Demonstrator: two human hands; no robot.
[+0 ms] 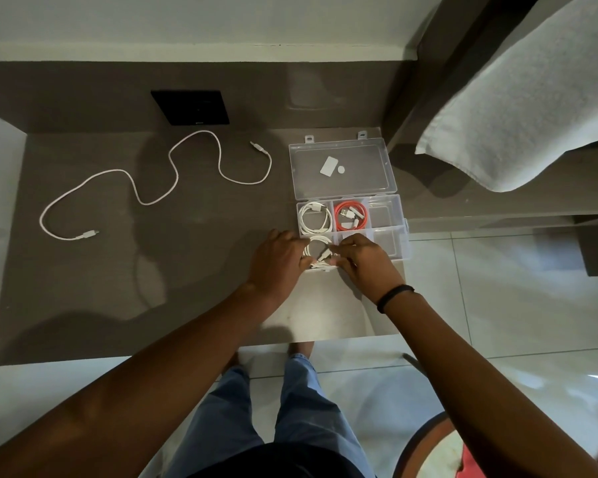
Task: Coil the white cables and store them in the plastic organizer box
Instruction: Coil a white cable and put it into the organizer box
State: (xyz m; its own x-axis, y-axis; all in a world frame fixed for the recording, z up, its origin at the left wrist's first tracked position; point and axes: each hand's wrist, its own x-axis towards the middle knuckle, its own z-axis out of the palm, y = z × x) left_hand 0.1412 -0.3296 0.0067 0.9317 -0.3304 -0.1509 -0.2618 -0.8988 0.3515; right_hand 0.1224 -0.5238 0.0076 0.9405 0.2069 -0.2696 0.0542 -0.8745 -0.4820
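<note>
Organizer box [392, 215]: clear plastic, glossy, lid [340, 167] same. Loose white cable [173, 177] looks matt with a braided, slightly rough jacket. Coiled white cable [314, 220] in the box: smooth plastic sheath. Orange cable [350, 215] smooth too. Desk top [187, 270] grey-brown, smooth, semi-gloss with reflections. Towel [525, 98]: rough terry cloth. Floor tiles [497, 298] glossy.

We count three white cables, one loose white cable [152, 182] far left of our hands, one coiled white cable [314, 219] beyond them, one coil [316, 249] between them; one orange-red coiled cable [350, 215]; one clear plastic organizer box [399, 232].
</note>
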